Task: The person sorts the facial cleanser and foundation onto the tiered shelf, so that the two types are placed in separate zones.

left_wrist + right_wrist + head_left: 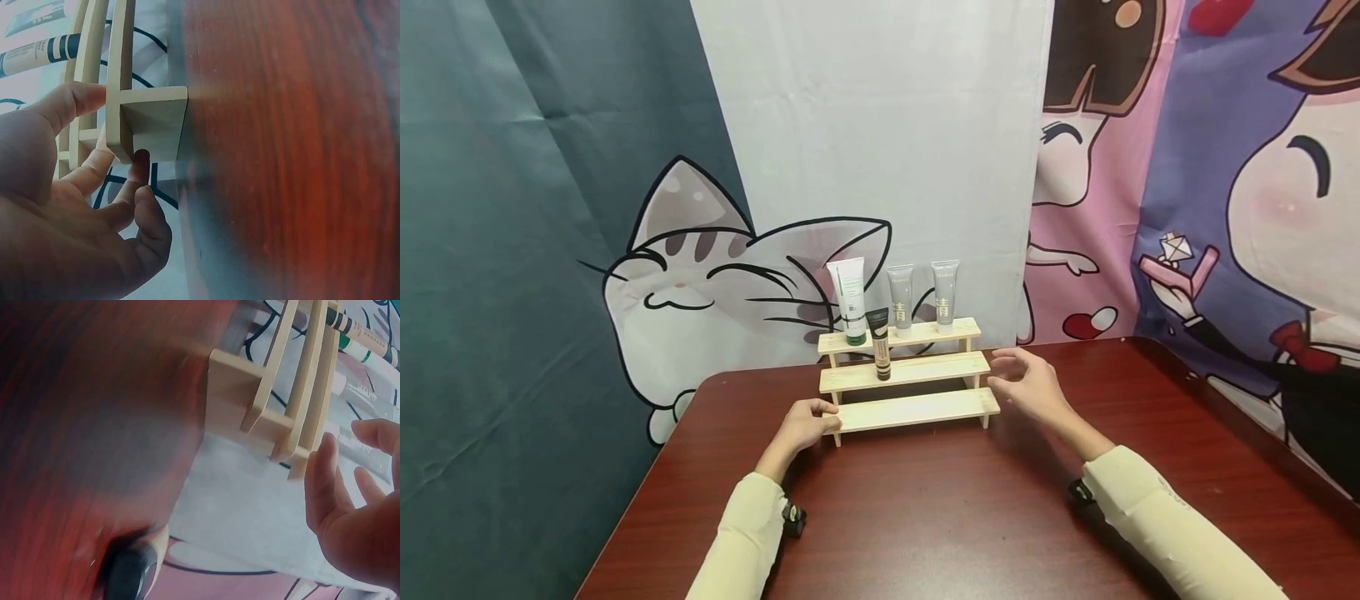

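Note:
A three-tier wooden display stand (917, 408) stands on the table. My left hand (805, 425) grips the left end of its lowest board, thumb on one face and fingers behind and below, as the left wrist view shows. My right hand (1033, 387) hovers beside the stand's right end, its fingers loosely bent and apart with nothing between them. On the middle tier stands a slim black-and-beige tube (881, 346). The top tier bears a white tube with a green cap (850, 300) and two clear grey tubes, one in the middle (901, 300) and one farther right (945, 296).
The reddish-brown table (940, 517) extends around the stand, its far edge against a printed cloth backdrop (880, 125) with cartoon figures. A black wrist device (793, 518) sits at the left sleeve, and another (1081, 492) at the right sleeve.

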Tool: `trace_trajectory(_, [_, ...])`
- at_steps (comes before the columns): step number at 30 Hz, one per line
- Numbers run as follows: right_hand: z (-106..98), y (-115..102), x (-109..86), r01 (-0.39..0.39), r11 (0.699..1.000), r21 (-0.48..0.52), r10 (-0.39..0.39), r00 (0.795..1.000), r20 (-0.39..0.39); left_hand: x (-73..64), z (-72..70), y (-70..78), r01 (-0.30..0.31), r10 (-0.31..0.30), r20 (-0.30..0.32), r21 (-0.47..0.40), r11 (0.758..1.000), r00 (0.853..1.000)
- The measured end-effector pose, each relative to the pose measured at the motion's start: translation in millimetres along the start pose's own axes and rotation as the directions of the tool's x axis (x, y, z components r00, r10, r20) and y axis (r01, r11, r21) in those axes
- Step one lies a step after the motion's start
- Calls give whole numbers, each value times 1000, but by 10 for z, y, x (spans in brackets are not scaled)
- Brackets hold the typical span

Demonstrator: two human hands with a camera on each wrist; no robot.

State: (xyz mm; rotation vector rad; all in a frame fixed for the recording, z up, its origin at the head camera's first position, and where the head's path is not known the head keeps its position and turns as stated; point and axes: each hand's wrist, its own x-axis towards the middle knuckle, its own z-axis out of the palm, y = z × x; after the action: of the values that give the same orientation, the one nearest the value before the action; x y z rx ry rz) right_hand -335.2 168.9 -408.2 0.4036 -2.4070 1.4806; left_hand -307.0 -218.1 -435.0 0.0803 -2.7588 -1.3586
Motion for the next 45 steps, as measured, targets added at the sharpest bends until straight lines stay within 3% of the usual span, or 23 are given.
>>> trace_trajectory(14, [-344, 270, -62, -23, 992, -125, 20, 1000, -22, 2, 0, 23, -3, 3, -7, 63, 998, 1000])
trace_trajectory(20, [-445, 359, -78, 1, 971, -237, -13, 999, -49, -17, -2, 40, -9, 9, -3, 78, 997, 1000])
trace_trajectory(28, [-549, 447, -70, -41, 954, -296, 25, 998, -56, -17, -13, 60, -2, 3, -13, 100, 995, 1000])
trace_trajectory(45, [-652, 533, -79, -82, 931, -356, 122, 988, 92, -31, -7, 48, 5, -5, -2, 103, 995, 1000])
